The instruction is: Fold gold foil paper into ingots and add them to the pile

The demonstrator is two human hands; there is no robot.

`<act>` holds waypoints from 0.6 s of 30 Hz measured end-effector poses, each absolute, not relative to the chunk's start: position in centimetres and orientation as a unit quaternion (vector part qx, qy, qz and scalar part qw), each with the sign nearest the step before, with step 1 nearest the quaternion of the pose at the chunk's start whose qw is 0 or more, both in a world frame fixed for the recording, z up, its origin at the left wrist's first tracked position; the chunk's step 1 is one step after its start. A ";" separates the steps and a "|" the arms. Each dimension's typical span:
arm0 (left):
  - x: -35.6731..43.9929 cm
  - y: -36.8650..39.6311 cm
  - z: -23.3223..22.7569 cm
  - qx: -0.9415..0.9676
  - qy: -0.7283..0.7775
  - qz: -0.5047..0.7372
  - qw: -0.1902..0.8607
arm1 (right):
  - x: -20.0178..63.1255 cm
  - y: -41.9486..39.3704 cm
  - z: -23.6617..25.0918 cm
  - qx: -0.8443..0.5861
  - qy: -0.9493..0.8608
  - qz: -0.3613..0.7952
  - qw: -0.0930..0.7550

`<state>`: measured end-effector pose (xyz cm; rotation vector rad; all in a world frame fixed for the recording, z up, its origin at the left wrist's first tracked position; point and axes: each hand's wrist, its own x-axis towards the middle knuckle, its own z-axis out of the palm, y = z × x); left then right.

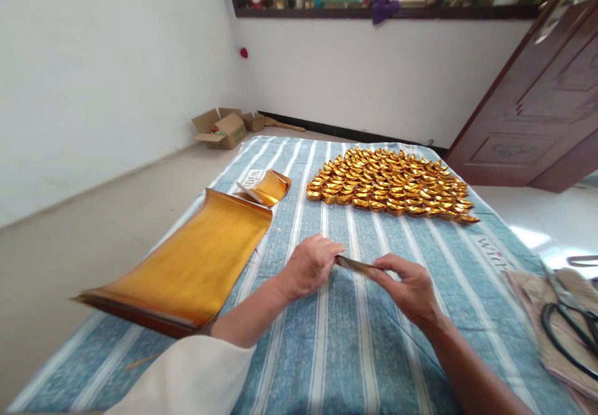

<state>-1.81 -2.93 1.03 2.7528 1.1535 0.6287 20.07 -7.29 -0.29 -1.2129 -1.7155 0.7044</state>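
Between my two hands is a narrow folded strip of paper (355, 266), seen nearly edge-on and dark golden-brown. My left hand (313, 263) is closed on its left end, with the back of the hand hiding most of the fingers. At the other end, my right hand (407, 285) pinches the strip between thumb and fingers. Left of my forearm lies a large stack of gold foil paper (200, 253) with curled edges. Beyond my hands, many folded gold paper ingots (387, 184) sit in tight rows. A smaller curled piece of gold paper (271, 187) lies behind the stack.
Blue-and-white striped cloth (303, 365) covers the table. Black-handled scissors (567, 321) rest on a folded beige cloth (527, 296) at the right edge. Cardboard boxes (228, 129) stand on the floor by the wall. A brown door (537, 103) is at the right.
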 end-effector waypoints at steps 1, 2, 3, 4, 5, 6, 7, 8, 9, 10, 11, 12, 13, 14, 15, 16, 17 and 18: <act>-1.8 -2.7 1.5 0.893 0.389 0.210 0.089 | 20.2 -7.0 -0.1 -0.522 -0.651 0.315 0.452; -1.7 -2.3 2.0 0.882 0.402 0.207 0.130 | 20.3 -6.8 -0.1 -0.548 -0.613 0.344 0.454; -1.6 -1.9 2.4 0.874 0.414 0.192 0.167 | 20.2 -6.5 -0.1 -0.567 -0.581 0.371 0.451; -1.5 -1.3 2.8 0.869 0.422 0.165 0.198 | 20.1 -6.3 -0.2 -0.580 -0.557 0.393 0.446; -1.4 -0.7 3.1 0.867 0.432 0.137 0.208 | 20.0 -6.1 -0.3 -0.590 -0.542 0.407 0.439; -1.2 0.0 3.3 0.871 0.436 0.106 0.200 | 19.7 -6.1 -0.5 -0.598 -0.534 0.414 0.431; -0.9 0.6 3.4 0.874 0.436 0.096 0.192 | 19.4 -6.1 -0.6 -0.604 -0.531 0.416 0.424; -0.6 1.3 3.4 0.877 0.434 0.090 0.186 | 19.1 -6.2 -0.8 -0.610 -0.529 0.416 0.419; -0.3 1.9 3.3 0.881 0.430 0.085 0.180 | 18.9 -6.4 -0.9 -0.614 -0.527 0.416 0.416; 0.1 2.3 3.2 0.885 0.424 0.081 0.175 | 18.6 -6.5 -1.0 -0.619 -0.523 0.415 0.413; 0.4 2.6 3.0 0.890 0.417 0.078 0.169 | 18.5 -6.7 -1.0 -0.626 -0.518 0.414 0.410; 0.7 2.8 2.9 0.893 0.412 0.076 0.161 | 18.3 -6.9 -1.1 -0.636 -0.516 0.409 0.403; 1.0 2.7 2.7 0.897 0.408 0.076 0.155 | 18.3 -7.0 -1.1 -0.647 -0.518 0.398 0.393; 1.2 2.4 2.5 0.897 0.410 0.080 0.143 | 18.3 -7.1 -1.1 -0.658 -0.525 0.382 0.381; 1.4 1.9 2.3 0.895 0.419 0.087 0.127 | 18.3 -7.2 -1.1 -0.668 -0.535 0.365 0.367; 1.5 1.3 2.2 0.889 0.435 0.095 0.108 | 18.3 -7.3 -1.2 -0.676 -0.545 0.347 0.355; 1.5 0.5 2.0 0.874 0.468 0.108 0.072 | 18.3 -7.4 -1.2 -0.680 -0.555 0.332 0.345; 1.5 -0.4 1.9 0.855 0.504 0.112 0.043 | 18.3 -7.5 -1.3 -0.683 -0.562 0.320 0.339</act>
